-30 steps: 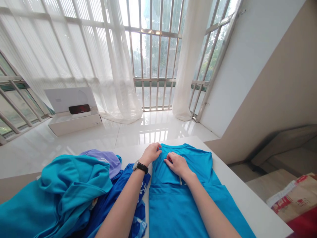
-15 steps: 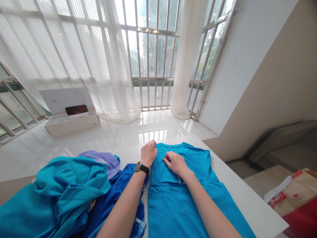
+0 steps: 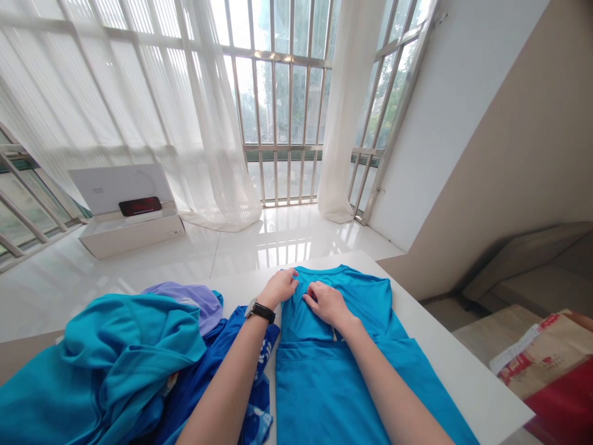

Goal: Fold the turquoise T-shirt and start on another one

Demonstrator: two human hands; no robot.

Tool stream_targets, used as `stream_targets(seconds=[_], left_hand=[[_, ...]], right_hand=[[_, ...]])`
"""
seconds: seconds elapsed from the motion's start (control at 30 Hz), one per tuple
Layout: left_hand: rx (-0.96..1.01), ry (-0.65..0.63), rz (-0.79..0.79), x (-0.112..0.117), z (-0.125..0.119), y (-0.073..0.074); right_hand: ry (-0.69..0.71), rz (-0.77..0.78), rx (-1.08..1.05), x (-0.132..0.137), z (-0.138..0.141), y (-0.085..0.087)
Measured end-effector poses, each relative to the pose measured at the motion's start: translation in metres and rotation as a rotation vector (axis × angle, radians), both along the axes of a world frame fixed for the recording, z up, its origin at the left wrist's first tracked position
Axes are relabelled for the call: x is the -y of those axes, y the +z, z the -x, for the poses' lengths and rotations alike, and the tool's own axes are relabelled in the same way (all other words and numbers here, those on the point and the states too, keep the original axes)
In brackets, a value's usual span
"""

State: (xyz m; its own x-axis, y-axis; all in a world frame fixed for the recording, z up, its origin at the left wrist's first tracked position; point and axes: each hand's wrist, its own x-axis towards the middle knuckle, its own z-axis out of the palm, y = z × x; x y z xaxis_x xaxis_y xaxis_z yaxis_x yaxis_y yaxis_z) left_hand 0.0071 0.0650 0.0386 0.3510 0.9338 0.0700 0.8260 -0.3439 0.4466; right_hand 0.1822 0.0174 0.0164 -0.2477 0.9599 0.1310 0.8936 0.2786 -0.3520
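A bright blue T-shirt (image 3: 319, 389) lies on the white tabletop, its neckline at the far end and its lower part folded up over the body. At its left shoulder edge, near the collar, my left hand (image 3: 279, 287) has its fingers closed on the fabric; a black-strapped watch (image 3: 260, 310) is on that wrist. My right hand (image 3: 327, 303) rests on the upper front, fingers curled and closed on the cloth; its fingertips are partly hidden. Left of the shirt sits a crumpled heap with a teal garment (image 3: 134, 340), a lilac one (image 3: 200, 303) and a dark blue patterned one (image 3: 222, 358).
Beyond the table (image 3: 477, 383), a white box (image 3: 134, 235) with a dark-screened device (image 3: 139, 206) stands on the shiny sill. Sheer curtains (image 3: 213, 154) hang before barred windows. A paper bag (image 3: 551, 358) is lower right, beyond the table edge.
My left hand has turned slightly and lowered at the shirt's shoulder edge. My right hand stays almost in place, and the view has shifted a little.
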Motion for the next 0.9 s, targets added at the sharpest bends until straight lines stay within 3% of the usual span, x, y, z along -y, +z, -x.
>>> stream_targets(seconds=[0.13,0.27,0.37,0.47,0.57,0.67,0.73,0.8,0.9], left_hand=[[0.03,-0.038,-0.067,0.012,0.001,0.032],[0.019,-0.054,-0.186,0.05,-0.005,0.074],[-0.07,-0.161,-0.195,0.096,-0.006,0.095],[-0.076,-0.262,-0.153,0.156,0.002,0.097],[0.006,-0.352,-0.083,0.221,0.014,0.069],[0.036,-0.361,-0.115,0.27,0.021,0.013],[-0.029,-0.38,-0.268,0.286,0.021,-0.028],[-0.131,-0.386,-0.476,0.293,0.02,-0.059],[-0.268,-0.307,-0.742,0.296,0.018,-0.077]], right_hand=[[0.016,0.041,-0.031,-0.003,-0.001,0.001],[0.109,0.066,-0.085,0.011,-0.016,0.021],[0.128,0.037,-0.14,0.048,-0.046,0.046],[0.07,0.006,-0.293,0.109,-0.089,0.058],[-0.016,0.008,-0.366,0.179,-0.131,0.041],[-0.135,-0.075,-0.349,0.235,-0.163,-0.001],[-0.174,-0.128,-0.305,0.259,-0.175,-0.03],[-0.199,-0.194,-0.236,0.273,-0.181,-0.052],[-0.179,-0.345,-0.079,0.282,-0.181,-0.069]])
